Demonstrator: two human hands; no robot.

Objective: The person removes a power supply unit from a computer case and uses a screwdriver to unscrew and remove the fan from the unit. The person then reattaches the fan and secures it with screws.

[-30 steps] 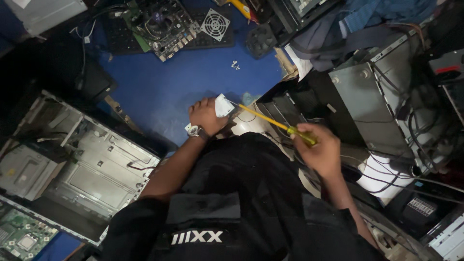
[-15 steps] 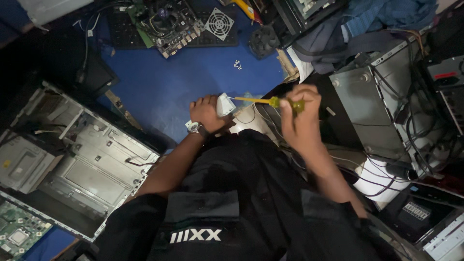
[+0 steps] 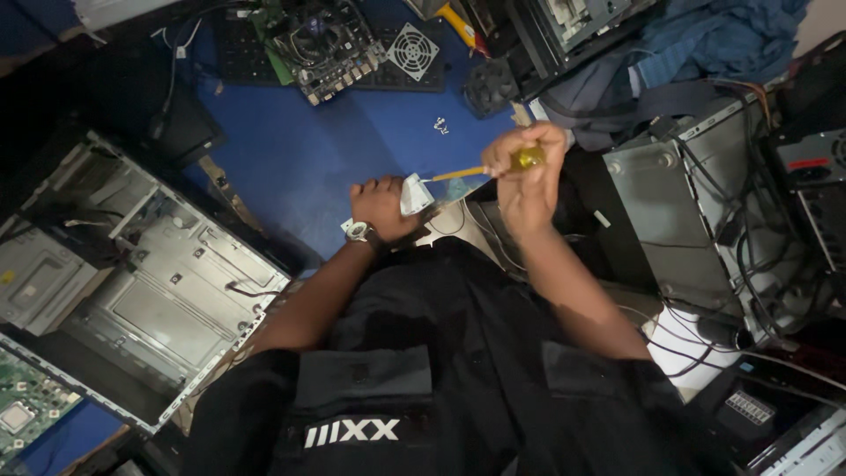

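My left hand (image 3: 381, 208), with a wristwatch on it, grips a small white part (image 3: 414, 195) against the edge of the blue mat (image 3: 300, 159). My right hand (image 3: 527, 172) is raised to the right of it and wrapped around the yellow handle of a screwdriver (image 3: 493, 166). The shaft runs left and its tip touches the white part. My black shirt fills the lower middle of the head view and hides whatever lies under my arms.
An open metal computer case (image 3: 150, 291) lies at left, another case (image 3: 696, 220) with loose cables at right. A motherboard (image 3: 326, 44) and a small fan (image 3: 412, 51) sit at the top, with loose screws (image 3: 441, 126) on the mat and a blue cloth (image 3: 705, 44) at top right.
My right hand has lifted the screwdriver from low at the right up and over, bringing its tip to the white part. My left hand has stayed on the part.
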